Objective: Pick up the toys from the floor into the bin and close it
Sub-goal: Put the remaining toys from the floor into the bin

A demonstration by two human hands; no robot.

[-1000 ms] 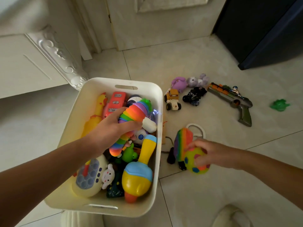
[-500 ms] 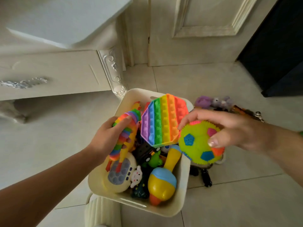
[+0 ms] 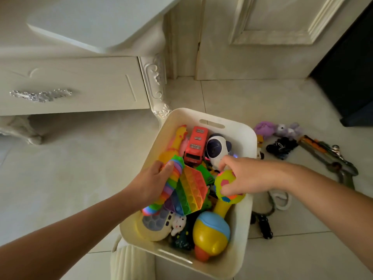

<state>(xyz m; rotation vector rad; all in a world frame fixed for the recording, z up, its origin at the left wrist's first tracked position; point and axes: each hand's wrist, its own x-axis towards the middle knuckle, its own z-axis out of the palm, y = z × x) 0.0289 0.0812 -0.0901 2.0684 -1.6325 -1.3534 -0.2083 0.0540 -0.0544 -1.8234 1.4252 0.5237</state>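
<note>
Both hands are inside the cream bin [image 3: 241, 126], which stands on the tiled floor [image 3: 80, 168] just beside a carved cabinet leg [image 3: 156, 85]. The left hand [image 3: 150, 181] is wrapped around a rainbow segmented slug [image 3: 171, 178] over the bin's left half. The right hand [image 3: 245, 175] grips a yellow spiky ball [image 3: 224, 183] from above, near the right wall. A rainbow pop-it board [image 3: 192, 191] lies tilted between the two hands; it seems to touch the slug, though the overlap hides the edge. A red bus [image 3: 195, 145] and a yellow maraca [image 3: 211, 232] are in the bin. On the floor to the right lie a purple plush [image 3: 264, 129], a black car [image 3: 281, 147] and a toy gun [image 3: 331, 158], well apart from both hands.
</note>
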